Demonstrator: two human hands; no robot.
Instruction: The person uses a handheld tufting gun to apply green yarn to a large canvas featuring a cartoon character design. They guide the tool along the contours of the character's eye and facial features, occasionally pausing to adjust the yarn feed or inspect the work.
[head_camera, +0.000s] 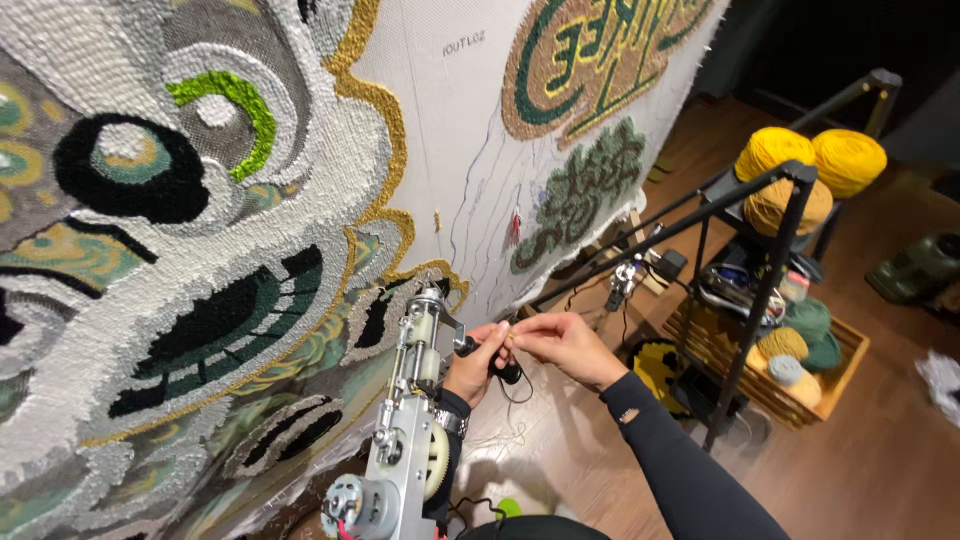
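Tufting gun (405, 440) sits closest to the lens, metal body with a small motor at its bottom end and its needle tip pointing up at the rug cloth (470, 150) stretched on the frame. Left hand (478, 365) is wrapped tight around the gun's black handle, just right of the gun body. Right hand (560, 343) is right of that, thumb and forefinger pinched together on a thin strand of pale yarn (513, 337), fingertips touching the left hand's fingers. Strand is too fine to follow; can't tell whether it has gone through the needle. Left of the gun and above it, the cloth is thickly tufted: white, grey, black, green and gold shapes, most of that big motif filled. Above right of the gun, a bare white patch of cloth shows only drawn lines, so that part looks untufted. Further up right, a green and tan emblem and a dark green patch look done. Judgement: well over half the visible cloth is filled, bare middle strip left. Right of the gun, well apart, a black rack (770, 250) holds yellow yarn balls (810, 160), with green and tan ones in a wooden crate (850, 365) on the wood floor.
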